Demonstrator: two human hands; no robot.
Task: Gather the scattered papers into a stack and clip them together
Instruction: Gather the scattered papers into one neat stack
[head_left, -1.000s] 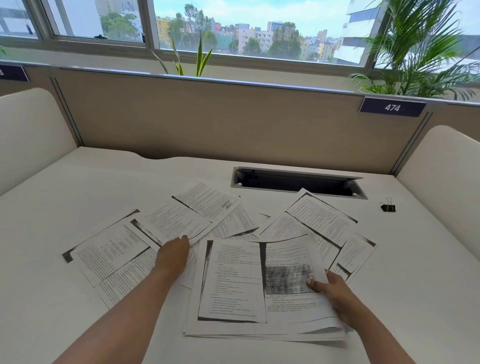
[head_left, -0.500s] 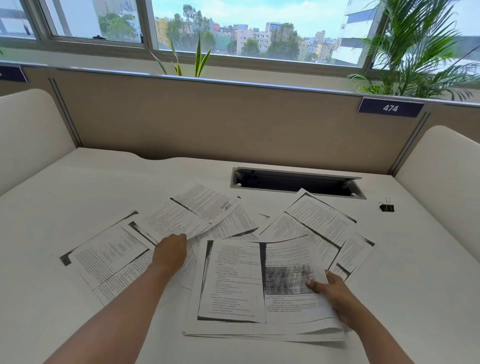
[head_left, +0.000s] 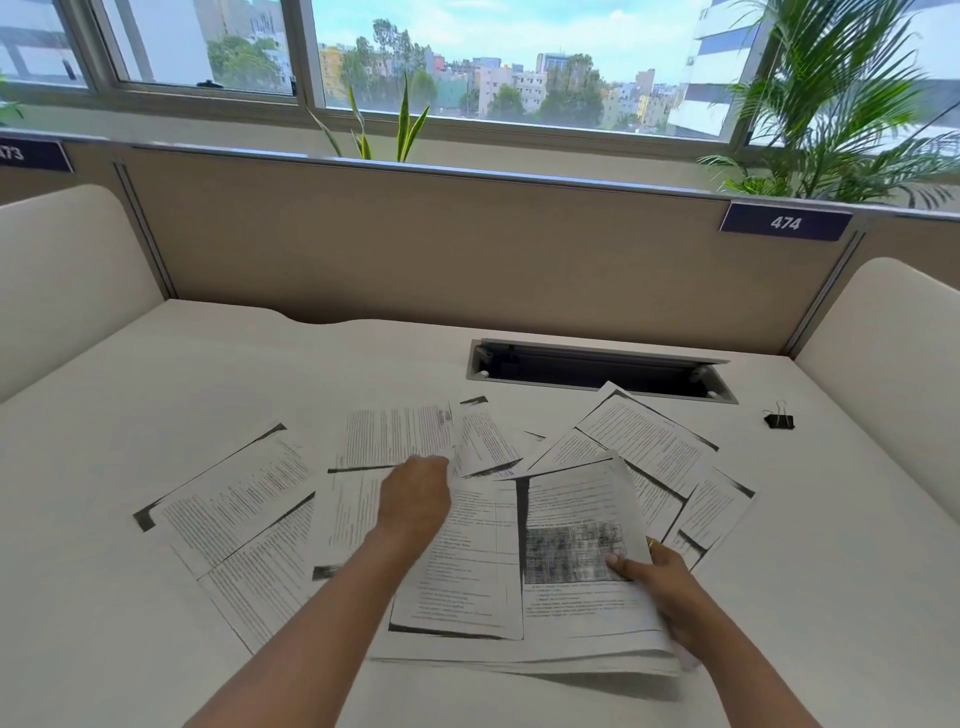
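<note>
Daylight is pouring through a wide window (head_left: 467, 62) above the tan partition (head_left: 441, 249). Below the partition, a white desk (head_left: 208, 364) is spreading out, a cable slot (head_left: 597, 370) (its lid open) sitting near it; plants are standing behind.

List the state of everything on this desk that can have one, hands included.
Stack: partly gathered, right edge lifted off the desk.
Loose papers: scattered flat, overlapping, not yet in the stack.
Binder clip: lying alone on the desk, untouched, not on any paper.
Cable hatch: lid open.
Left hand: on a loose sheet.
Right hand: gripping the stack, thumb on top.
</note>
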